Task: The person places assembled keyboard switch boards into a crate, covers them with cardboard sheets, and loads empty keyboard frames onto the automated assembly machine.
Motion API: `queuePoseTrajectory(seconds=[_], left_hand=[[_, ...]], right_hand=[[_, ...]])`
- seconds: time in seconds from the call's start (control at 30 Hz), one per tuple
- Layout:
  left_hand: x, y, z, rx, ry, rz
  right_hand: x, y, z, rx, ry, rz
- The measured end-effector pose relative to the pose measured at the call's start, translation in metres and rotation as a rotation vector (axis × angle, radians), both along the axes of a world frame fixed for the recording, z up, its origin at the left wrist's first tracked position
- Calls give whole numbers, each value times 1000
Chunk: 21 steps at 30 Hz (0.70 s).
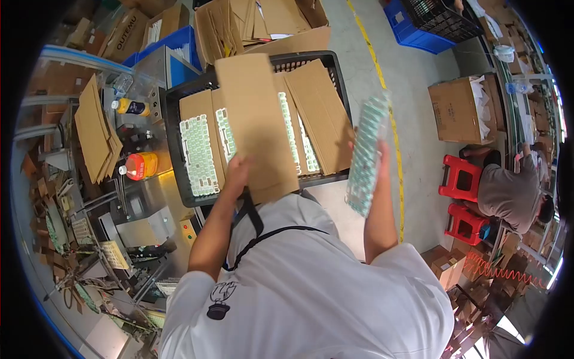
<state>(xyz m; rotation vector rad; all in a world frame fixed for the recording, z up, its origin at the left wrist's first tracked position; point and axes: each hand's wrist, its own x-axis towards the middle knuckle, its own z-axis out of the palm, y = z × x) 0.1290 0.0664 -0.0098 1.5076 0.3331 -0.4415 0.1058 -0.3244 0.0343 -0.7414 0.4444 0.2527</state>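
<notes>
Head view. Legible writing is limited to "OUTEMU" on a carton (pixel 127 33) at upper left. The yellow-capped bottle (pixel 133 107) carries a dark label and the orange bottle (pixel 141 166) a red one; neither can be read. A shirt (pixel 299 293) bears a dark line drawing on the chest, any lettering indistinct. Marks on the large carton (pixel 451 110) at right are too small to make out.

The left hand (pixel 237 172) has its fingers closed on the lower left edge of a cardboard sheet (pixel 254 113), which stands over the black crate (pixel 173 143). The right hand (pixel 384 170) grips a pale green keyboard-shaped panel (pixel 366 149), held up just beyond the crate's right side; the panel covers most of those fingers, so their exact spread cannot be told. Sheet and panel are both blurred.

Inside the crate, a similar panel (pixel 200 155) lies at the left, nearly whole to view. Others beside it are partly concealed by the raised sheet and by loose cardboard (pixel 320 113) at the right. The crate's lower edge is partly covered by the wearer's arm and body. A co-worker (pixel 511 191) at far right is bent over, partly lost near the dark lens border. Shelf contents at both margins are distorted and cannot be identified.
</notes>
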Motion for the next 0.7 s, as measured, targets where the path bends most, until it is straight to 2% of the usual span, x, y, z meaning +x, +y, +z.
queuePoseTrajectory(seconds=[0.03,0.07,0.13,0.2,0.23,0.27,0.33,0.47,0.53,0.57,0.67,0.7], left_hand=[[-9,17,15,36,45,-10],[-19,26,21,58,4,94],[-37,37,35,73,-41,207],[-52,49,48,48,93,274],[-60,53,46,41,86,287],[-68,55,43,35,70,321],[-84,55,41,28,61,369],[-100,58,37,45,28,401],[-107,59,31,22,15,415],[-116,35,43,24,49,407],[-120,34,40,29,68,404],[-119,34,37,21,69,402]], right_hand=[[22,21,11,-294,-54,12],[46,49,22,-587,-113,23],[84,65,-47,-1276,-421,3],[98,90,-55,-1700,-460,64],[98,104,-54,-1909,-254,222],[98,117,-52,-1912,-95,324],[96,133,-55,-1954,-56,422],[86,143,-53,-1977,-114,371],[94,131,-48,-2052,-131,402],[91,99,-35,-2089,-127,417],[105,74,-43,-2128,-152,445],[107,70,-45,-2136,-90,533]])
